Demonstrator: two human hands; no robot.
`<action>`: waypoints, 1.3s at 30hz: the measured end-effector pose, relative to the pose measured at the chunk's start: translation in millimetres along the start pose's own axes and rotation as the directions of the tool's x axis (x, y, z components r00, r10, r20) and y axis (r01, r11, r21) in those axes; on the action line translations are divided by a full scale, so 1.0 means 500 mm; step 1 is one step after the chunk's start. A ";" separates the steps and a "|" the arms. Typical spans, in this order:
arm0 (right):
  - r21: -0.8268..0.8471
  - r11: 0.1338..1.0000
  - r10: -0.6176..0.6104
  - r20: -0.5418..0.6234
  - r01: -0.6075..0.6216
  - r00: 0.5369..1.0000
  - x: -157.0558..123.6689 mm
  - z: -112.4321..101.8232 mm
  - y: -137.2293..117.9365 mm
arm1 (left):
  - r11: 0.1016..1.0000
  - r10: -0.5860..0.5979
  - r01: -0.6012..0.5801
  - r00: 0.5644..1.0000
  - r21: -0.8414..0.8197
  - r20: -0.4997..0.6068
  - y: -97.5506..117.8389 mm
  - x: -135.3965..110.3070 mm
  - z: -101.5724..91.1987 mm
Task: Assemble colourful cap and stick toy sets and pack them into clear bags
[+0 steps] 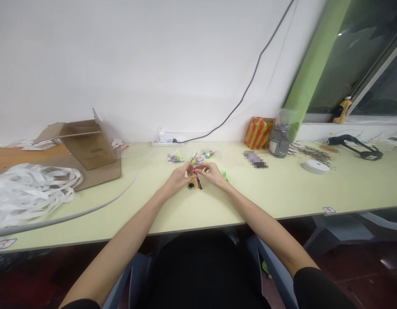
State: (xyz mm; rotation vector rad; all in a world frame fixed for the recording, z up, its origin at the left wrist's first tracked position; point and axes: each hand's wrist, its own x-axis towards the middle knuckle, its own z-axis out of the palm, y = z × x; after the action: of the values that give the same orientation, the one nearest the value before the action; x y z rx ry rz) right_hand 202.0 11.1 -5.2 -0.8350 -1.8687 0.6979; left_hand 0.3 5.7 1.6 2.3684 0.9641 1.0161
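My left hand (181, 175) and my right hand (211, 173) meet fingertip to fingertip over the middle of the pale green table (282, 193). Both are closed in a pinch on a small red piece (195, 172) held between them. Directly beneath lie a small black round part (191, 186) and a red and black strip (198, 183). A green bit (224, 175) peeks out beside my right hand. Several small clear bags of colourful parts (175, 158) lie just beyond my hands.
An open cardboard box (89, 146) and a heap of white strips (27, 189) sit at the left. A power strip (166, 140) with a dark cable lies by the wall. A phone (255, 159), striped bag (258, 132), grey jar (279, 140) and white tape roll (316, 166) stand right.
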 end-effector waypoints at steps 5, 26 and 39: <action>0.079 0.995 0.062 -0.007 -0.062 0.998 0.000 -0.001 0.001 | 0.999 -0.020 0.018 0.999 -0.042 -0.039 0.000 0.003 -0.001; -0.687 0.723 0.089 0.200 0.075 0.976 0.002 -0.039 0.043 | 0.939 -0.193 0.210 0.977 0.272 -0.087 -0.032 -0.002 -0.009; -0.631 0.776 0.056 0.096 0.017 0.994 0.009 -0.048 0.042 | 0.953 -0.173 0.194 0.979 0.234 -0.106 -0.026 0.001 -0.012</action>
State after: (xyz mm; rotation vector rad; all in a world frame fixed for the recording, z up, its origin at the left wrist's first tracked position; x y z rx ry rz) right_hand 227.9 30.1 -9.4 -1.2587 -2.2351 0.0974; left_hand -9.6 15.4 -1.8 2.3847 1.3845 0.9811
